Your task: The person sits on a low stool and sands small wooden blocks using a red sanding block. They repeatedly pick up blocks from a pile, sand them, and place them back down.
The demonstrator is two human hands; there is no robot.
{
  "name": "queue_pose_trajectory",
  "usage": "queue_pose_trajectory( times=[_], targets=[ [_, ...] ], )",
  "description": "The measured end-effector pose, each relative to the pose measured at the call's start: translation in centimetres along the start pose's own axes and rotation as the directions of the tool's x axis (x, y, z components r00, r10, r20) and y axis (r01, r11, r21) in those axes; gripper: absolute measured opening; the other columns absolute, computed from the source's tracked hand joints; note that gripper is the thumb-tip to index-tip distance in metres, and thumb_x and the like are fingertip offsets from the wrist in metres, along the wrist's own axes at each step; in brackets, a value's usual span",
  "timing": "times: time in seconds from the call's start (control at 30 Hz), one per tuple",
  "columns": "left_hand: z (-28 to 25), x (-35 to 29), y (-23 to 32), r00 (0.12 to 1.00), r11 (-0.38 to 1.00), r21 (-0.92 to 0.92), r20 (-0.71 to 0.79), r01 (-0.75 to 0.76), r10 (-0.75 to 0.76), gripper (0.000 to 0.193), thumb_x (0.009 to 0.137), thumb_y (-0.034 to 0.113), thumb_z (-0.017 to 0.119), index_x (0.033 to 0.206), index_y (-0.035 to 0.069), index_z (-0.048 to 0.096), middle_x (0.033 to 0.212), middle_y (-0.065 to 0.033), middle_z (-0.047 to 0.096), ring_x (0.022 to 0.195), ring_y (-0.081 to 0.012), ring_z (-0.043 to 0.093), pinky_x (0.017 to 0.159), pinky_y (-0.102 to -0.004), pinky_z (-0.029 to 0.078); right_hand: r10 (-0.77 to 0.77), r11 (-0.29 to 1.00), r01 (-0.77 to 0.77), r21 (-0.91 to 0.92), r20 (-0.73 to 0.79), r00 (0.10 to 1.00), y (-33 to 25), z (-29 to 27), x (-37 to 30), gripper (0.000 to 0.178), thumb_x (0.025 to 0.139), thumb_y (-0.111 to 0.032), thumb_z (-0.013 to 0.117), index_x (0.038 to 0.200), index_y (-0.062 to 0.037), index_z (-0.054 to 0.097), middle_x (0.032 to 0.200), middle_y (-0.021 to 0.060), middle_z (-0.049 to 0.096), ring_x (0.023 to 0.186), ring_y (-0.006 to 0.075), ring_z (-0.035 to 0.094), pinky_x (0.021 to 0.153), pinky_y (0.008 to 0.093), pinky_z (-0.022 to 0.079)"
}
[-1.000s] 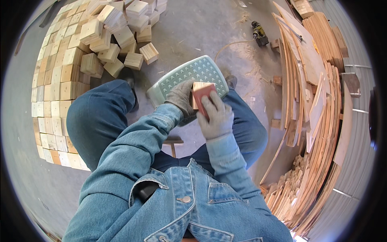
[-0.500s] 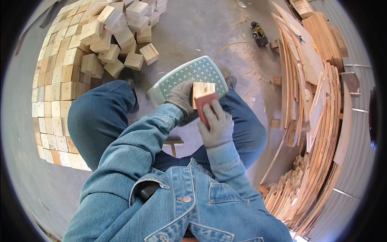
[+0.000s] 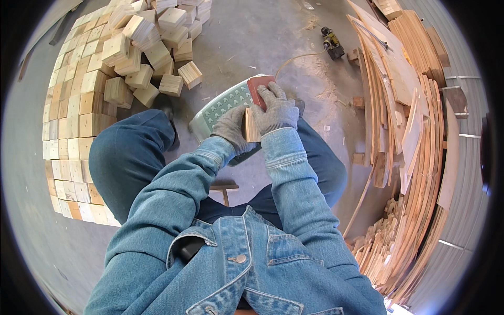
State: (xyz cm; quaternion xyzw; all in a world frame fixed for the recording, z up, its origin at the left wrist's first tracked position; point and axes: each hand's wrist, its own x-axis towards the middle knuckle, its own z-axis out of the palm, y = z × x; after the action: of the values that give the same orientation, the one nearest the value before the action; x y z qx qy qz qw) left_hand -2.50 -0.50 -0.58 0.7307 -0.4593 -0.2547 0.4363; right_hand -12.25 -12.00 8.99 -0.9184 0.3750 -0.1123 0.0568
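In a grey glove, my left hand point(image 3: 231, 127) is closed round the left side of a pale wood block point(image 3: 252, 129), holding it over a green plastic step stool point(image 3: 224, 104) between my knees. My right hand point(image 3: 276, 111), also gloved, grips a reddish-brown sanding block point(image 3: 258, 85). The sanding block sits at the far end of the wood block and hides that end. Fingers of my right hand lie along the sander's right side, while the palm covers much of the wood block's upper face.
Stacked wood blocks point(image 3: 73, 134) form a wide pile at left, with loose blocks point(image 3: 139, 76) heaped at its far end. A yellow-black power tool point(image 3: 332, 44) with a hose lies on the floor ahead. Boards and strips point(image 3: 428, 136) lean along the right.
My right hand has pushed the sanding block away from me, from the near part of the wood block to beyond its far end. My left hand keeps its grip on the wood block.
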Motion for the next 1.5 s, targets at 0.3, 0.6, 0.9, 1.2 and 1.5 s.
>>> queue_pose_trajectory(
  times=[0.3, 0.6, 0.9, 1.2, 1.5],
  targets=[
    [-1.6, 0.4, 1.8, 0.993, 0.996, -0.089, 0.115, 0.012, -0.002, 0.079, 0.072, 0.046, 0.093, 0.135, 0.011, 0.061, 0.13, -0.023, 0.068, 0.126, -0.0422, 0.066, 0.112, -0.0476, 0.053, -0.174, 0.981, 0.177, 0.079, -0.039, 0.984, 0.5, -3.7, -13.8, 0.065, 0.077, -0.027, 0.086, 0.139, -0.0136, 0.074, 0.15, 0.0172, 0.064, 0.114, 0.0398, 0.066, 0.102, 0.0524, 0.052],
    [-1.3, 0.2, 1.1, 0.996, 0.998, -0.043, 0.083, -0.035, 0.039, 0.092, 0.07, 0.042, 0.095, 0.148, 0.013, 0.055, 0.139, -0.0225, 0.065, 0.135, -0.0419, 0.06, 0.119, -0.0469, 0.047, -0.142, 0.988, 0.146, 0.041, -0.075, 0.987, 0.0, -0.9, -5.6, 0.057, 0.08, -0.027, 0.085, 0.135, -0.0159, 0.075, 0.15, 0.0151, 0.064, 0.115, 0.0398, 0.068, 0.097, 0.0517, 0.055],
    [-1.2, 0.1, 1.0, 0.999, 0.998, -0.054, 0.031, -0.031, 0.033, 0.081, 0.074, 0.042, 0.091, 0.143, 0.014, 0.059, 0.133, -0.0217, 0.068, 0.132, -0.0408, 0.063, 0.117, -0.0476, 0.049, -0.112, 0.992, 0.115, 0.043, -0.056, 0.992, -0.8, -0.6, -4.1, 0.059, 0.083, -0.029, 0.085, 0.139, -0.0163, 0.073, 0.152, 0.0146, 0.062, 0.122, 0.0412, 0.066, 0.103, 0.0505, 0.054],
    [-0.9, -0.2, 0.9, 1.0, 0.995, -0.103, -0.014, -0.011, 0.009, 0.08, 0.074, 0.044, 0.091, 0.14, 0.011, 0.06, 0.134, -0.022, 0.067, 0.13, -0.0414, 0.064, 0.116, -0.0465, 0.05, -0.196, 0.975, 0.203, 0.085, -0.076, 0.978, -0.2, -3.6, -13.7, 0.056, 0.079, -0.026, 0.083, 0.134, -0.0183, 0.075, 0.147, 0.0101, 0.064, 0.11, 0.0392, 0.066, 0.092, 0.0534, 0.056],
    [-0.4, 0.2, 0.2, 0.999, 1.0, -0.014, 0.034, 0.019, -0.019, 0.093, 0.066, 0.04, 0.096, 0.146, 0.011, 0.058, 0.138, -0.0178, 0.066, 0.131, -0.0353, 0.065, 0.116, -0.0429, 0.051, 0.022, 0.999, -0.022, -0.023, 0.008, 1.0, 0.7, -0.2, 0.1, 0.056, 0.086, -0.035, 0.081, 0.14, -0.0227, 0.073, 0.154, 0.0055, 0.061, 0.117, 0.0403, 0.067, 0.1, 0.0539, 0.056]
  ],
)
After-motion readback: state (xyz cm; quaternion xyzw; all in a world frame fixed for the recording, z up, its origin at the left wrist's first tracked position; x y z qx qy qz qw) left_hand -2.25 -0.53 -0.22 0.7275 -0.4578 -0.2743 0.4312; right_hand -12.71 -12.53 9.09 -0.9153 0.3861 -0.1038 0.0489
